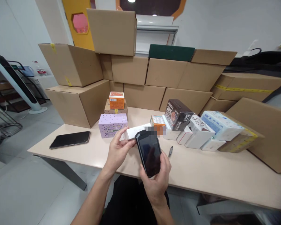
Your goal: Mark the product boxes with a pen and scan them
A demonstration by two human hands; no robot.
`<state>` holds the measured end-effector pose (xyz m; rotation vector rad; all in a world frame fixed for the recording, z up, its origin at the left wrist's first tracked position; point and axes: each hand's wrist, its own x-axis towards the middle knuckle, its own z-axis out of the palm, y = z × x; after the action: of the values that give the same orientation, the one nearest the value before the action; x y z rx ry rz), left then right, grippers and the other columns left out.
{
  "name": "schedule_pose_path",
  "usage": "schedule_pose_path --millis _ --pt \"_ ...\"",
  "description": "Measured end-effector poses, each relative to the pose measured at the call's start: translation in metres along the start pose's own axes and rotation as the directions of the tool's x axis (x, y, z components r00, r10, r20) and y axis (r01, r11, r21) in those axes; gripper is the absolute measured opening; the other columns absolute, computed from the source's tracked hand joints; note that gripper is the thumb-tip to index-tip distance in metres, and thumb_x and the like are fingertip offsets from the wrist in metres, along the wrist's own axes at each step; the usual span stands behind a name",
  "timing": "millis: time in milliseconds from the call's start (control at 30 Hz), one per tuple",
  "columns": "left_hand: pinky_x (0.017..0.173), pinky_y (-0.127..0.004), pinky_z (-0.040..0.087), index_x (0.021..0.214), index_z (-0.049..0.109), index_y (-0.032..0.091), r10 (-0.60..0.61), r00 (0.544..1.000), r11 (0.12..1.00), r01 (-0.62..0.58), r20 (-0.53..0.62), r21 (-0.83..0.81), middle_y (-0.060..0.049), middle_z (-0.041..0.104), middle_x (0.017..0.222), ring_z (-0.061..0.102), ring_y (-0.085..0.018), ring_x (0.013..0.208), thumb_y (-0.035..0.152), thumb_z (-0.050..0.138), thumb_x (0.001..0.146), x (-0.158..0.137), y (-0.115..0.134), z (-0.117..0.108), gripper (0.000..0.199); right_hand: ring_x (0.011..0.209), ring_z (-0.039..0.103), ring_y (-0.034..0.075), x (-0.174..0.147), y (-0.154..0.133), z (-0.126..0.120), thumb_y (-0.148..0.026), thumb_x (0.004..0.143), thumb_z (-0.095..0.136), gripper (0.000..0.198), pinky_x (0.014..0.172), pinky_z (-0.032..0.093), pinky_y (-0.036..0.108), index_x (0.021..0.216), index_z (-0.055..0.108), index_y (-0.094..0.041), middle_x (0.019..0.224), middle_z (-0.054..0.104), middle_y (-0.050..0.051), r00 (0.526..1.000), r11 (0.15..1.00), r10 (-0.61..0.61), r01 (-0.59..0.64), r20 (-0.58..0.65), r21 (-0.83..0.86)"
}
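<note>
In the head view my right hand (158, 178) grips the lower end of a black handheld device (150, 153) with a dark screen. Thumb and fingers press its two sides. My left hand (119, 150) pinches the left end of a small white box (134, 132), held just behind the top of the device. The device hides part of that box. Beyond my left hand a purple patterned box (113, 125) stands on the table. A small dark pen-like object (170, 151) lies to the right of the device. A pixelated patch blurs the area above the device's top.
A large black phone or tablet (70, 139) lies on the table (224, 168) at left. An orange box (116, 100) sits on a small cardboard box. Several product boxes, one brown (176, 114), cluster at right. Large cartons (140, 97) wall off the back.
</note>
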<state>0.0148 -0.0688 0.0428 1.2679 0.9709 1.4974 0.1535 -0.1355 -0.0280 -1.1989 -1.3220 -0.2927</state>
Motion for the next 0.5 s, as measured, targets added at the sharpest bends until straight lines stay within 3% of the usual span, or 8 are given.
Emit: schedule_pose_path --millis 300,500 --pt "0.079 -0.03 0.061 0.136 0.055 0.022 -0.049 0.993 0.994 0.059 0.107 -0.087 -0.005 0.073 0.1 0.074 -0.018 0.081 0.032 0.09 0.063 0.006 0.005 -0.017 0.082 0.126 0.053 0.037 0.001 -0.007 0.008 -0.03 0.082 0.074 0.082 0.096 0.05 0.063 0.151 0.033 -0.018 0.136 0.052 0.022 0.998 0.998 -0.052 0.05 -0.034 -0.035" --pt "0.075 -0.03 0.06 0.136 0.055 0.021 -0.058 0.992 0.994 0.068 0.116 -0.09 -0.002 0.075 0.081 0.074 -0.019 0.078 0.037 0.09 0.064 0.008 0.006 -0.02 0.081 0.129 0.052 0.037 -0.001 -0.009 0.015 -0.034 0.081 0.075 0.088 0.099 0.049 0.062 0.153 0.029 -0.016 0.137 0.052 0.024 0.999 0.999 0.027 -0.027 -0.016 0.019"
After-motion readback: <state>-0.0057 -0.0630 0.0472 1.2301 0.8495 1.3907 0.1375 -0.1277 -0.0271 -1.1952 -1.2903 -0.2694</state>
